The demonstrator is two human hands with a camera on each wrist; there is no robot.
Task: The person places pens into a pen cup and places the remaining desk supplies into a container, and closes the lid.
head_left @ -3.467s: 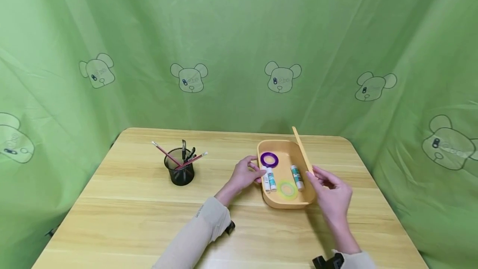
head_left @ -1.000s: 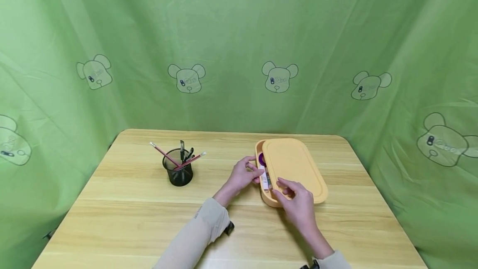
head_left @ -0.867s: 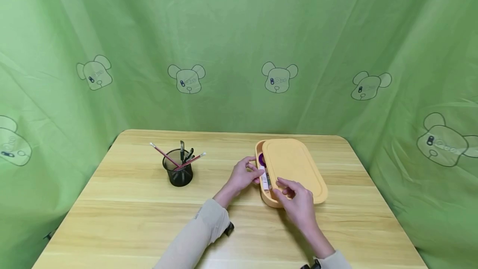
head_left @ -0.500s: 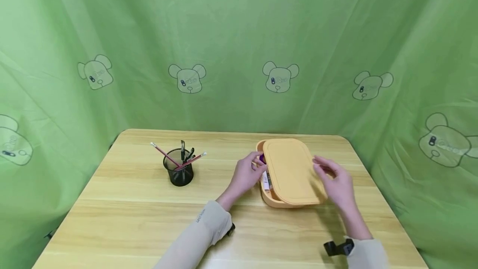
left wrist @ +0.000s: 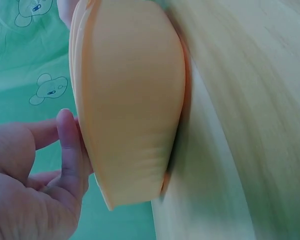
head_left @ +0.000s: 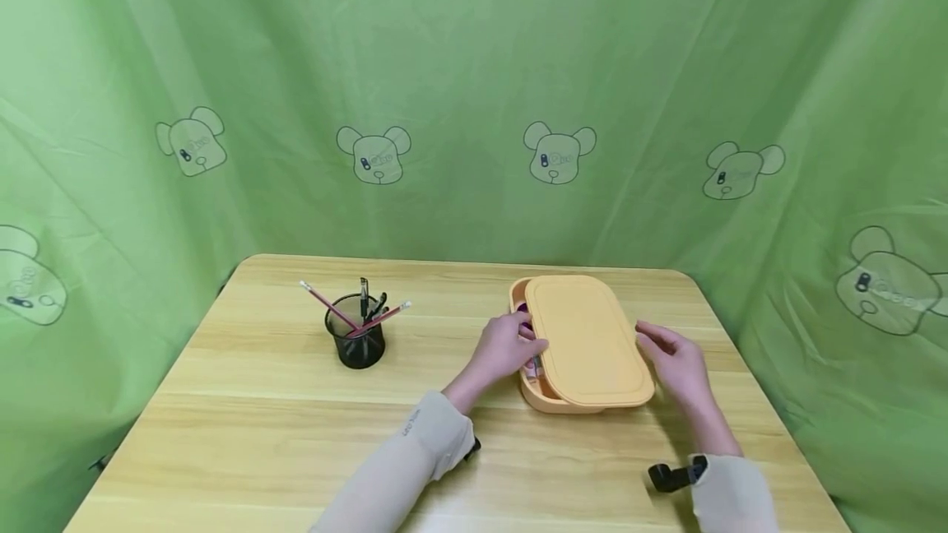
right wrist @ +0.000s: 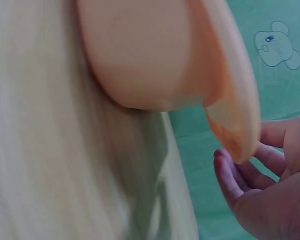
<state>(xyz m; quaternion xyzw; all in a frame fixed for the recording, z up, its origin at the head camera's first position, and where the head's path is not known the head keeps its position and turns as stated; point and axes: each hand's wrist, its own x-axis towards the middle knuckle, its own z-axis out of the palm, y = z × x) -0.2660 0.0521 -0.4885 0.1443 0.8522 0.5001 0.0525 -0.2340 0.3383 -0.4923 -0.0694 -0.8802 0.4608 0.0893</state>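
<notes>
A yellow-orange lid (head_left: 592, 336) lies askew over a matching box (head_left: 555, 405), shifted right so a gap shows along the left side. Through that gap I glimpse a purple ring (head_left: 522, 308) and a glue stick, partly hidden by the fingers. My left hand (head_left: 505, 344) pinches the lid's left edge, thumb on top and fingers over the gap. My right hand (head_left: 680, 364) holds the lid's right edge; in the right wrist view its thumb and fingers lie around the overhanging rim (right wrist: 247, 135). Most of the box's contents are covered.
A black mesh pen holder (head_left: 359, 348) with pink pencils and black pens stands left of the box on the wooden table (head_left: 281, 434). A green curtain (head_left: 459, 220) printed with bear heads hangs behind and at both sides.
The lid went from standing on edge at the box's right side to lying over it. My right hand moved from its near left corner to its right edge; my left moved from box to lid.
</notes>
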